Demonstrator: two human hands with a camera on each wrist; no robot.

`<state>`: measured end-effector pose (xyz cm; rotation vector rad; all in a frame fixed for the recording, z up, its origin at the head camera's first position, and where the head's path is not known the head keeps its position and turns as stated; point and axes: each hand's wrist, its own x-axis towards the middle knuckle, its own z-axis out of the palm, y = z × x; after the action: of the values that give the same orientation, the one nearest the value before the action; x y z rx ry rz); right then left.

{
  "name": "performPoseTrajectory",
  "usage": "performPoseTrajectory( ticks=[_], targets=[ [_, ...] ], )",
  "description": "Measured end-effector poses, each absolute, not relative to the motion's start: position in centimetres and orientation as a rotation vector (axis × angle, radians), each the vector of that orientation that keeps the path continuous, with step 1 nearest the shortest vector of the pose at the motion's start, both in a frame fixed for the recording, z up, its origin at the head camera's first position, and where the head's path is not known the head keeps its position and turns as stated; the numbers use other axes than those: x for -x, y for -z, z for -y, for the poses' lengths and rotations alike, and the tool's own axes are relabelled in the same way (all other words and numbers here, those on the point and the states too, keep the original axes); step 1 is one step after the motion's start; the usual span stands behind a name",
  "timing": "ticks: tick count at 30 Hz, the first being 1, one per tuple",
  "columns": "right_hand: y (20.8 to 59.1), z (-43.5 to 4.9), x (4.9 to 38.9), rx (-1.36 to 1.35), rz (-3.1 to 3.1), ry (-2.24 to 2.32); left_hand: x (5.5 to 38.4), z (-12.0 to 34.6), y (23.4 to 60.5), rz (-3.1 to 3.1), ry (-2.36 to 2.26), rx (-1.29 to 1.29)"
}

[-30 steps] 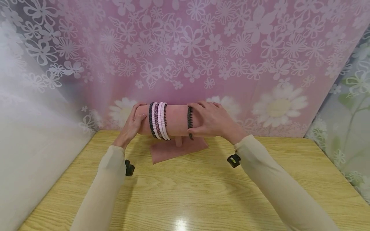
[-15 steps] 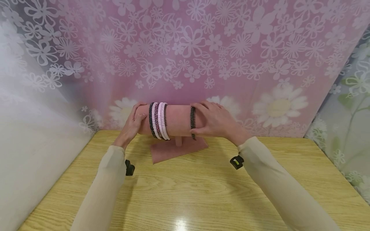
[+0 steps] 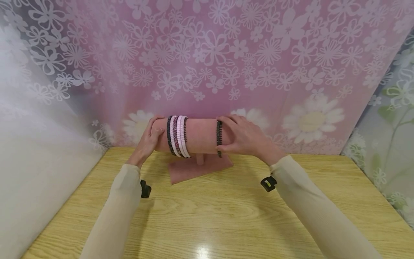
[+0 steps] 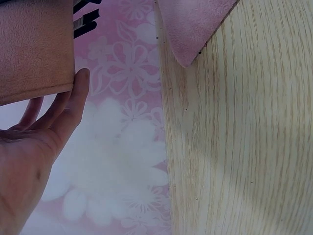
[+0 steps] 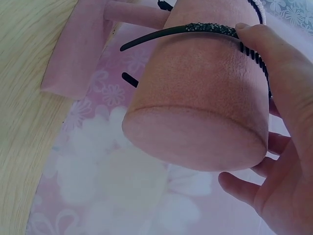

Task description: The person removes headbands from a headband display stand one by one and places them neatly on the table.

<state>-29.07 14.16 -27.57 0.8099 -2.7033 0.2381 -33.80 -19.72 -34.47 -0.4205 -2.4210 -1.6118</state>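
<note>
A pink velvet headband stand (image 3: 202, 136) has a horizontal roll on a short post and a flat base (image 3: 184, 172). My left hand (image 3: 146, 143) grips the roll's left end, thumb in front; in the left wrist view its fingers (image 4: 80, 90) lie along the roll's edge. Near the right end my right hand (image 3: 248, 136) holds a black toothed headband (image 3: 219, 140) that sits over the roll. The right wrist view shows sparkly stones on this headband (image 5: 210, 29), its free ends below the roll, and my thumb on its top edge.
Several headbands (image 3: 176, 138), black, white, glittery and pale pink, sit side by side on the roll's left part. The stand rests on a wood-grain table (image 3: 207, 208), with a pink floral cloth (image 3: 213, 72) hanging close behind.
My right hand has slid the black toothed headband a little to the right along the roll, away from the other headbands. The left hand and the stand have stayed in place.
</note>
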Motion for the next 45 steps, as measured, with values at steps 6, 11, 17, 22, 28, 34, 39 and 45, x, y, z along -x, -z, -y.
performPoseTrajectory(
  ticks=[6, 11, 17, 22, 28, 34, 39, 45],
  targets=[
    [27.6, -14.5, 28.9, -0.798, 2.707, -0.249, 33.8, 19.8, 34.5, 2.428, 1.607, 0.412],
    [27.7, -15.0, 28.8, -0.802, 2.688, -0.257, 33.8, 19.8, 34.6, 2.423, 1.606, 0.41],
    [27.7, -15.4, 28.8, -0.801, 2.692, -0.281, 33.9, 19.8, 34.5, 2.428, 1.613, 0.404],
    [27.8, -15.6, 28.7, -0.813, 2.688, -0.277, 33.4, 19.7, 34.1, 2.419, 1.636, 0.415],
    [27.7, -16.0, 28.7, -0.808, 2.694, -0.266, 32.0, 19.0, 32.7, 2.411, 1.648, 0.442],
    [27.8, -16.4, 28.6, -0.817, 2.681, -0.292, 31.9, 18.9, 32.5, 2.414, 1.651, 0.441],
    [27.7, -16.7, 28.6, -0.839, 2.672, -0.33, 33.2, 19.4, 33.7, 2.398, 1.644, 0.441],
    [27.8, -17.1, 28.5, -0.852, 2.656, -0.354, 33.9, 19.7, 34.5, 2.4, 1.615, 0.436]
  ],
)
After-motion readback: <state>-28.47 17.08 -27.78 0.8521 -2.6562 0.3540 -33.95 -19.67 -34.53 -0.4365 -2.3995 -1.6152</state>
